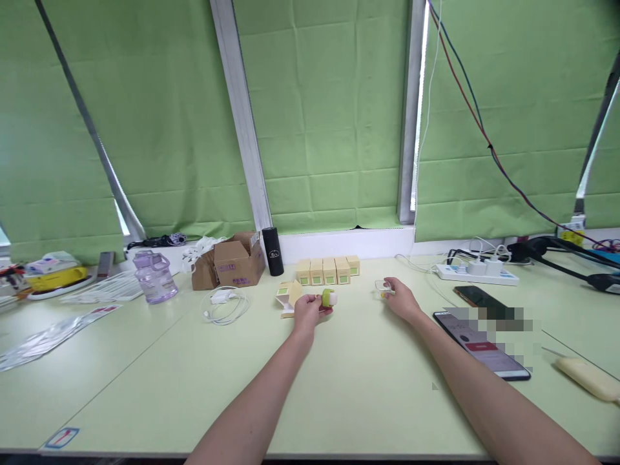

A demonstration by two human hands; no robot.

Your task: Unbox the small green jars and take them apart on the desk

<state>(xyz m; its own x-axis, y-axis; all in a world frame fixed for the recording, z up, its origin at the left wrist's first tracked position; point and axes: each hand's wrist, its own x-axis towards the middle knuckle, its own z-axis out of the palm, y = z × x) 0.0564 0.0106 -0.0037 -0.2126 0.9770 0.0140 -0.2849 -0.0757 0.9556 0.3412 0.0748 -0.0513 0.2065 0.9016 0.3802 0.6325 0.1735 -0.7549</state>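
Pale tabletop [368, 387], left hand [309, 312] with pinched green item [328, 297] (white-ended), right hand [400, 299] with pinched clear piece [381, 285].

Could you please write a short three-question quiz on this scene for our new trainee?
1. True or false: the left hand holds a green-and-white item.
2. Which of these stands right beside the cardboard box?
A) black cylinder
B) power strip
C) phone
3. Fill in one word: the small object in the right hand is see-through, or ___.

Key: 1 true; 2 A; 3 transparent.
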